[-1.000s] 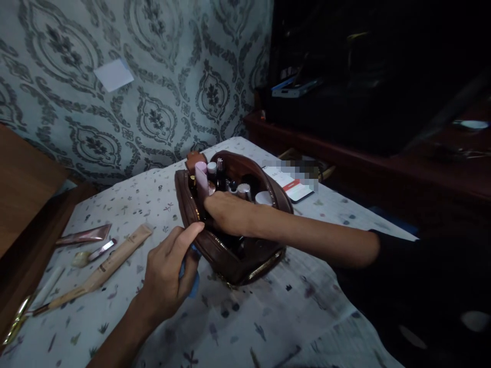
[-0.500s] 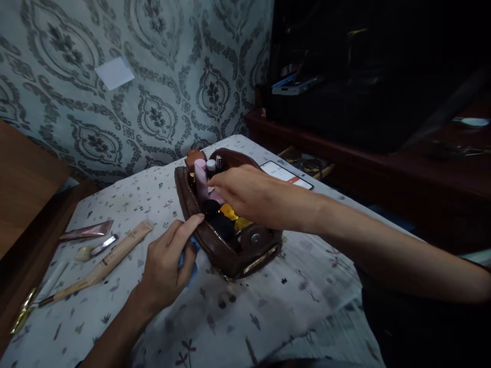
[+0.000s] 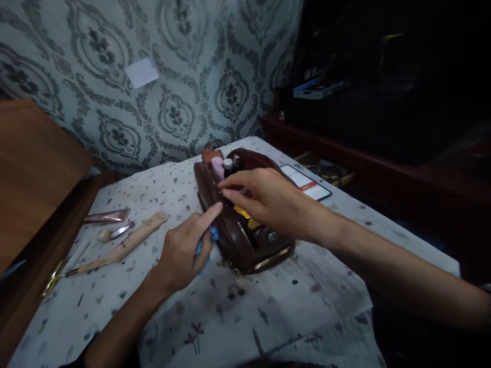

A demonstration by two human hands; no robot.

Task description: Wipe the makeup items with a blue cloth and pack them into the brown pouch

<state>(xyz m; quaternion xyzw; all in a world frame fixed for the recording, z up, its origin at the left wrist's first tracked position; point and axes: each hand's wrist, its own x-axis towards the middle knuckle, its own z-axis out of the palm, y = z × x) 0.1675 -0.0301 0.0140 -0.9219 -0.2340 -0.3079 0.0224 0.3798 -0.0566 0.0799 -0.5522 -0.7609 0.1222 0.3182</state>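
Note:
A brown leather zip bag (image 3: 233,245) lies unzipped on the table, with cosmetics inside. A pink tube (image 3: 218,168), a white-capped bottle (image 3: 227,164) and something yellow (image 3: 241,212) show in its opening. My right hand (image 3: 264,199) reaches over the bag, its thumb and forefinger closed on the near left zip edge. My left hand (image 3: 187,248) rests beside it, index finger stretched against the bag's left wall. Its other fingers are curled round a crumpled blue cloth (image 3: 214,233), partly hidden. My right hand covers much of the bag's inside.
Left on the patterned tablecloth (image 3: 153,327) lie a beige tube (image 3: 141,235), a pinkish tube (image 3: 111,215), a small brush (image 3: 103,235) and a gold-ended brush (image 3: 51,278). A lit phone (image 3: 307,183) lies behind the bag, near an open drawer (image 3: 341,176).
My right hand has come out of the bag's contents to its left edge. That wall now leans inward over the contents. The view has shifted left.

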